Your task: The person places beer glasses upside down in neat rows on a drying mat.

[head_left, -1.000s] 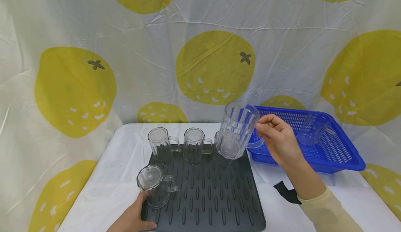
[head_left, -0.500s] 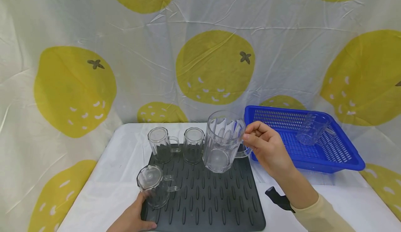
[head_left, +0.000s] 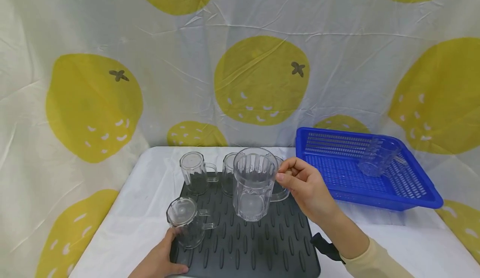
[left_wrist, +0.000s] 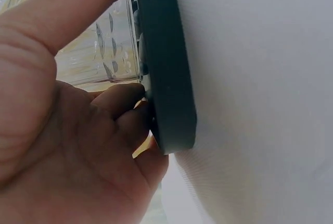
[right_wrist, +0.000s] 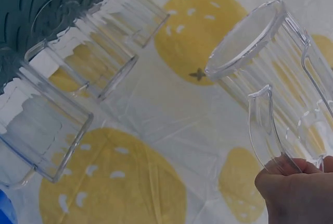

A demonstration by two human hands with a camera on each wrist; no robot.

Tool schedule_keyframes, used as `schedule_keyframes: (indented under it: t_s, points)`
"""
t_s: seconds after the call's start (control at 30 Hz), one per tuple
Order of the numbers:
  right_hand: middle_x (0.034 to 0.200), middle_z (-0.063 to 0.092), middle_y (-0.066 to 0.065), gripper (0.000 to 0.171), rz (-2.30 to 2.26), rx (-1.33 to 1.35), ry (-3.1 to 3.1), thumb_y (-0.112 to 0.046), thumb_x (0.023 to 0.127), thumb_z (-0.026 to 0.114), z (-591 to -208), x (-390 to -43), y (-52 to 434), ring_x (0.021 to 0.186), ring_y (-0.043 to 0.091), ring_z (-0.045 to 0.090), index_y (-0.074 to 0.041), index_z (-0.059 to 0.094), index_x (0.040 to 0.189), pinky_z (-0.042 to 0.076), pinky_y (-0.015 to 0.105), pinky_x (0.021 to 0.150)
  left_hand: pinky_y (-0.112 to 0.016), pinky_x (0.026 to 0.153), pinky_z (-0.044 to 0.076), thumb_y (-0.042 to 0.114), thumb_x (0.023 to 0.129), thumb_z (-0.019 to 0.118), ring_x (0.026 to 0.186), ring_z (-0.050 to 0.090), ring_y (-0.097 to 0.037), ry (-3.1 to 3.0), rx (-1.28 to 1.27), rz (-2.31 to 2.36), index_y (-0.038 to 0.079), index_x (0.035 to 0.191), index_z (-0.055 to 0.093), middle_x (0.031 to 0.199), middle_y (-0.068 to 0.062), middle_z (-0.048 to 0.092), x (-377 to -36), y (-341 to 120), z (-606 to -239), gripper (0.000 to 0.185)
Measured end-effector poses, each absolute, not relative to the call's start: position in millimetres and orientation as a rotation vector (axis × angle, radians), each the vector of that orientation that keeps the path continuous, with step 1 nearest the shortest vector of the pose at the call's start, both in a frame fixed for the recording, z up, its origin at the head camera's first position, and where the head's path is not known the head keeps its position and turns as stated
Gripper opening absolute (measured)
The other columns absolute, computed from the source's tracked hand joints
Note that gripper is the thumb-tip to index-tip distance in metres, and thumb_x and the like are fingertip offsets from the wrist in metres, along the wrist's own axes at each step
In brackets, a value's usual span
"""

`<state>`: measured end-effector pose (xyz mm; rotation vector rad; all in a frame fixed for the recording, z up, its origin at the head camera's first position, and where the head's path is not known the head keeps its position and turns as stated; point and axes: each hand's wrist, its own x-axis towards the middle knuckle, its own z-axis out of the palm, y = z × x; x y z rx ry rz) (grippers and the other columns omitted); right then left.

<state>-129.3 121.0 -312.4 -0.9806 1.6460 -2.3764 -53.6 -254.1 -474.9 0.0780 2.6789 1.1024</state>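
My right hand [head_left: 282, 177] grips the handle of a tall clear ribbed pitcher [head_left: 254, 186] and holds it upright over the middle of the black ridged mat [head_left: 258, 244]; whether its base touches the mat I cannot tell. The right wrist view shows the pitcher [right_wrist: 270, 62] with my fingers [right_wrist: 291, 177] round its handle. My left hand [head_left: 165, 257] holds the mat's front left corner beside a small clear mug [head_left: 186, 224]. In the left wrist view its fingers [left_wrist: 119, 99] curl round the mat's edge [left_wrist: 166, 78] by the mug's base [left_wrist: 104, 52].
Upside-down clear mugs [head_left: 193, 174] [head_left: 227, 174] stand along the mat's back edge, partly hidden behind the pitcher. A blue slotted basket [head_left: 393, 194] at the right holds one clear cup [head_left: 376, 157]. A lemon-print cloth hangs behind the white table [head_left: 142, 211].
My right hand has carried the pitcher left and down from beside the blue basket to the middle of the mat. The left hand has stayed at the mat's corner.
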Motion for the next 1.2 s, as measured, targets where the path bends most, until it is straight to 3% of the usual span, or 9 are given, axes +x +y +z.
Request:
schedule_keyframes:
  t_s: [0.3, 0.47, 0.53, 0.7, 0.77, 0.83, 0.93, 1.07, 1.2]
  points:
    - [0.085, 0.057, -0.006, 0.021, -2.337, -0.980, 1.636, 0.006, 0.095, 0.052, -322, -130, 112, 0.081, 0.008, 0.051, -0.012, 0.061, 0.099, 0.046, 0.021, 0.077, -0.064, 0.094, 0.040, 0.032, 0.067, 0.090, 0.127, 0.040, -0.053, 2.682, -0.115, 1.049, 0.000, 0.152, 0.007, 0.152, -0.032, 0.023, -46, -265, -455, 0.122]
    - [0.086, 0.056, -0.006, 0.020, -2.322, -0.976, 1.630, 0.005, 0.096, 0.051, -327, -131, 111, 0.082, 0.009, 0.051, -0.012, 0.061, 0.099, 0.046, 0.022, 0.078, -0.063, 0.093, 0.040, 0.029, 0.084, 0.077, 0.128, 0.041, -0.051, 3.034, 0.026, 1.005, 0.006, 0.155, 0.010, 0.151, -0.032, 0.028, -29, -274, -422, 0.100]
    - [0.087, 0.056, -0.005, 0.020, -2.317, -0.975, 1.632, 0.005, 0.096, 0.051, -328, -131, 110, 0.082, 0.009, 0.051, -0.012, 0.061, 0.099, 0.046, 0.022, 0.078, -0.047, 0.103, 0.040, 0.024, 0.089, 0.074, 0.136, 0.039, -0.034, 3.210, 0.080, 1.050, 0.013, 0.157, 0.014, 0.154, -0.023, 0.030, -23, -272, -409, 0.092]
    - [0.087, 0.056, -0.005, 0.020, -2.314, -0.960, 1.654, 0.005, 0.095, 0.052, -331, -132, 109, 0.083, 0.008, 0.051, -0.013, 0.061, 0.098, 0.046, 0.022, 0.078, -0.009, 0.100, 0.028, -0.011, 0.079, 0.071, 0.137, 0.034, -0.003, 3.435, 0.439, 1.544, 0.005, 0.148, 0.041, 0.152, -0.009, 0.039, -26, -249, -386, 0.076]
    - [0.088, 0.055, -0.005, 0.020, -2.312, -0.957, 1.673, 0.005, 0.095, 0.053, -331, -133, 109, 0.083, 0.008, 0.051, -0.013, 0.061, 0.098, 0.046, 0.022, 0.078, -0.015, 0.101, 0.033, -0.020, 0.074, 0.067, 0.135, 0.040, -0.013, 3.382, 0.704, 1.755, -0.005, 0.139, 0.048, 0.146, -0.015, 0.045, -31, -233, -383, 0.069]
    - [0.088, 0.055, -0.005, 0.020, -2.309, -0.961, 1.689, 0.005, 0.095, 0.053, -332, -133, 110, 0.084, 0.009, 0.052, -0.013, 0.061, 0.098, 0.046, 0.022, 0.079, -0.019, 0.101, 0.036, -0.023, 0.077, 0.063, 0.132, 0.044, -0.016, 3.236, 0.868, 1.887, -0.009, 0.138, 0.046, 0.142, -0.018, 0.049, -34, -214, -383, 0.065]
    - [0.088, 0.056, -0.004, 0.020, -2.310, -0.970, 1.704, 0.005, 0.095, 0.053, -333, -133, 111, 0.084, 0.009, 0.052, -0.013, 0.060, 0.097, 0.047, 0.023, 0.079, -0.021, 0.097, 0.041, -0.016, 0.088, 0.055, 0.126, 0.050, -0.017, 2.922, 0.848, 1.993, -0.005, 0.141, 0.042, 0.136, -0.017, 0.054, -36, -186, -383, 0.056]
    - [0.087, 0.056, -0.004, 0.019, -2.318, -0.970, 1.716, 0.005, 0.095, 0.053, -334, -132, 112, 0.083, 0.009, 0.053, -0.012, 0.060, 0.097, 0.047, 0.023, 0.079, -0.028, 0.099, 0.043, 0.012, 0.105, 0.042, 0.126, 0.052, -0.023, 2.455, 0.418, 2.018, 0.000, 0.146, 0.036, 0.137, -0.016, 0.053, -42, -160, -379, 0.043]
    - [0.087, 0.056, -0.004, 0.019, -2.318, -0.958, 1.725, 0.005, 0.095, 0.053, -335, -131, 114, 0.083, 0.009, 0.053, -0.013, 0.061, 0.097, 0.048, 0.023, 0.079, -0.039, 0.107, 0.037, 0.042, 0.106, 0.035, 0.133, 0.043, -0.035, 2.036, 0.169, 2.027, -0.009, 0.149, 0.023, 0.145, -0.026, 0.042, -53, -147, -377, 0.068]
